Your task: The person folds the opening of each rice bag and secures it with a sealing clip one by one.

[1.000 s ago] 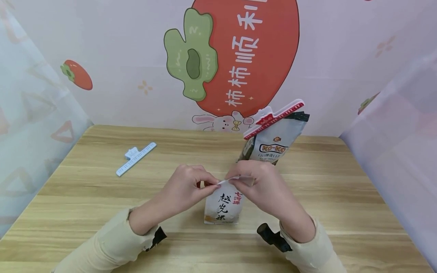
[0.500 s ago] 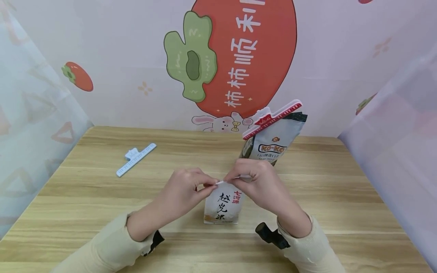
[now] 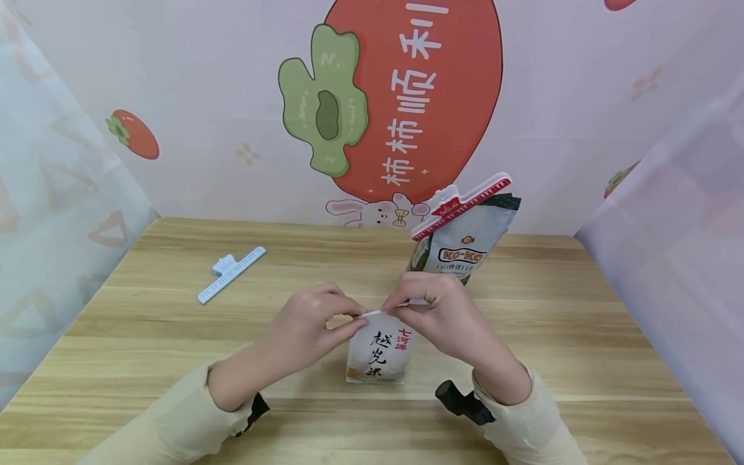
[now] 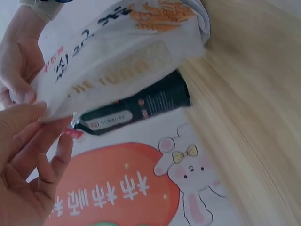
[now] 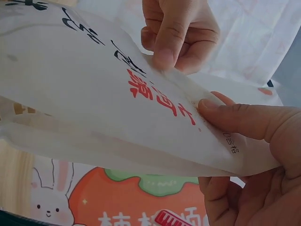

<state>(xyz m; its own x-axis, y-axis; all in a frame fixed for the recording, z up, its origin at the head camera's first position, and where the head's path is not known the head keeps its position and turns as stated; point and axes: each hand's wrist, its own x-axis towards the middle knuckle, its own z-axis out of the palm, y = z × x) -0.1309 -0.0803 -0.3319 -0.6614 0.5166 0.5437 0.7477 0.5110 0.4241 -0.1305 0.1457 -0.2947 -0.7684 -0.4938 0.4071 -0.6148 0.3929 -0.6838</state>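
Observation:
A white paper rice bag (image 3: pixel 376 352) with black and red characters stands upright on the wooden table. Its top edge is pinched flat from both sides. My left hand (image 3: pixel 310 323) pinches the left end of that edge between thumb and forefinger. At the right end my right hand (image 3: pixel 438 313) does the same, hiding the bag's top right corner. In the right wrist view, the right thumb (image 5: pixel 235 115) presses on the bag's printed face (image 5: pixel 89 80) near the top, with the left hand (image 5: pixel 181 35) close by. The left wrist view shows the bag's side (image 4: pixel 122 70) under the left hand (image 4: pixel 33 150).
Behind my right hand stands a KO-KO bag (image 3: pixel 465 242) closed by a red and white clip (image 3: pixel 462 206). A light blue bag clip (image 3: pixel 232 274) lies on the table (image 3: pixel 145 336) at the left. A printed backdrop (image 3: pixel 232 84) rises behind the table.
My left hand has shifted slightly left along the bag's top edge, so more of that edge shows between the hands. The right hand keeps its pinch.

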